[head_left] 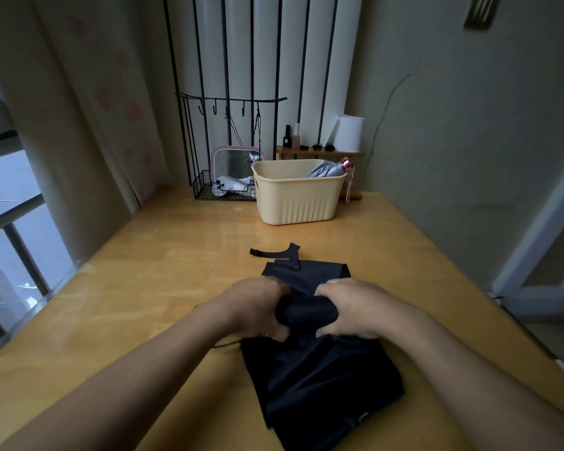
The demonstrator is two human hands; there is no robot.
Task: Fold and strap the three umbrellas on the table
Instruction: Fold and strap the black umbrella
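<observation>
Rolling the black umbrella looks like the step in hand. It lies flat on the table in front of the person. The left grip and the right grip are both clamped on a bunched roll of its cloth, fingers curled round either end. Its strap lies loose on the table at the far end, unfastened, so this one is neither fully folded nor strapped.

A silver umbrella with a pink handle sits in the cream basket further back and looks folded. Whether it is strapped cannot be told. No third umbrella shows, so I judge the task at most about a third done.

No brand or writing can be read. A small pale mark near the black cloth's near edge is too small to make out.
</observation>
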